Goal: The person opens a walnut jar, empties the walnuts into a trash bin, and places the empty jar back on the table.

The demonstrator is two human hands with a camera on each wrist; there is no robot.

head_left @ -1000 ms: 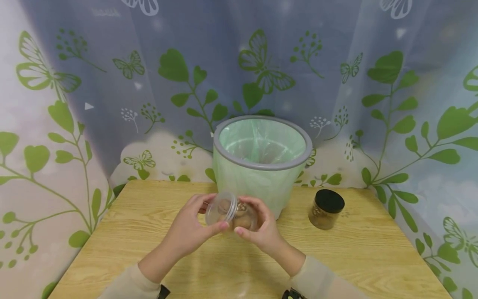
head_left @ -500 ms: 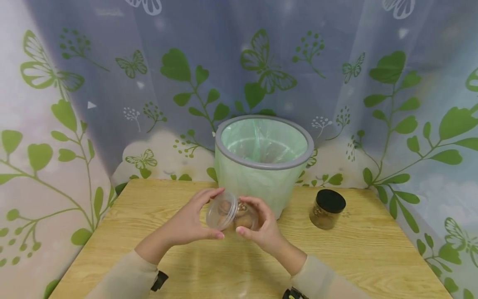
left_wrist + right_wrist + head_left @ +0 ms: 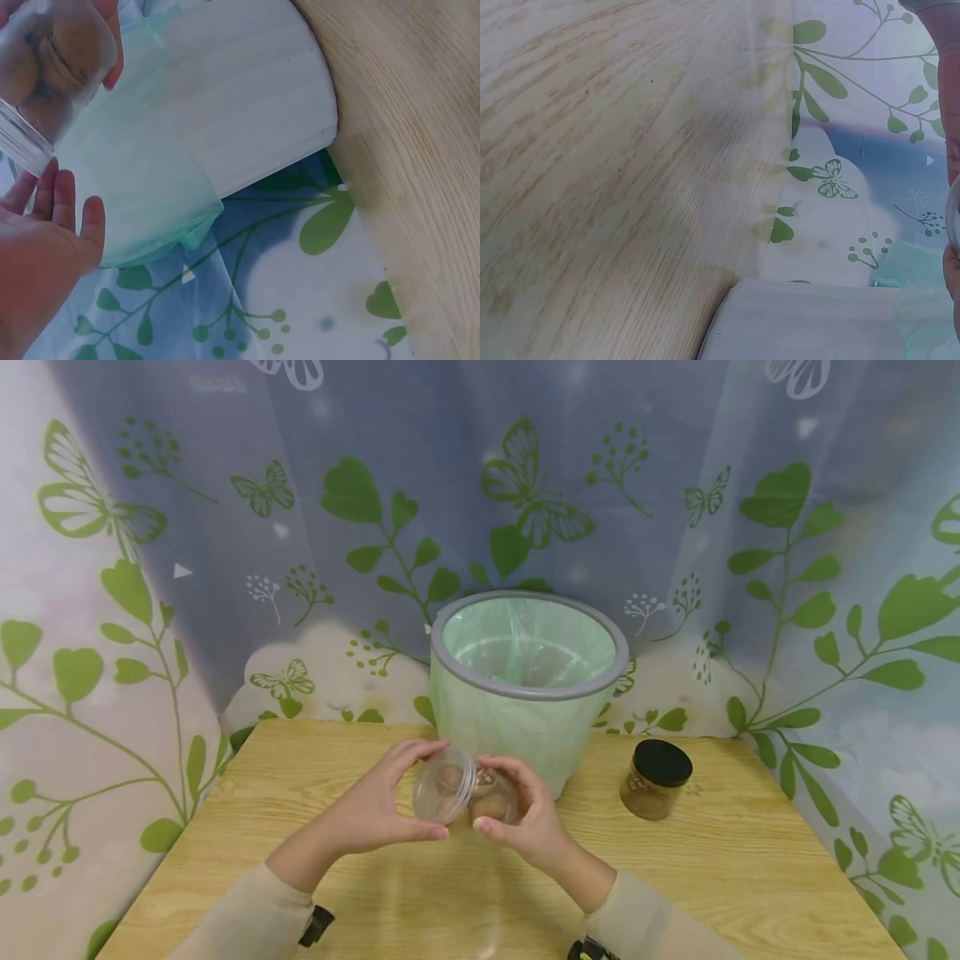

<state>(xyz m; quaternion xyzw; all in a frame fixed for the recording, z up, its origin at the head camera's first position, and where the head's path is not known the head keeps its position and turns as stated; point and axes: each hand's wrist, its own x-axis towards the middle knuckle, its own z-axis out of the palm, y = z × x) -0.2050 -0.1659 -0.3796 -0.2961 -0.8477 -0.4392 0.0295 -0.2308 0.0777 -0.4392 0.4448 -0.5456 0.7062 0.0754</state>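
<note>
A clear jar [image 3: 491, 802] with several walnuts inside is held tilted above the table, its round ridged end toward the left. My right hand [image 3: 536, 822] grips the jar's body from the right, thumb in front and fingers over the top. On the other side, my left hand [image 3: 367, 802] spans the ridged end [image 3: 442, 789], fingertips at its upper edge and thumb at its lower edge. In the left wrist view, the fingertips [image 3: 52, 176] are right at the clear ridged rim, below the walnuts [image 3: 56, 64]. The palm sides of both hands are partly hidden.
Behind the hands stands a bin [image 3: 532, 693] with a grey rim and a pale green liner. A second jar [image 3: 655, 781] with a black lid and brown contents stands to the right on the wooden table [image 3: 720, 868]. A patterned curtain [image 3: 420, 452] hangs behind.
My left hand has loosened and spread round the ridged end. Its thumb has dropped from the face to the lower edge. The right hand and jar have barely moved.
</note>
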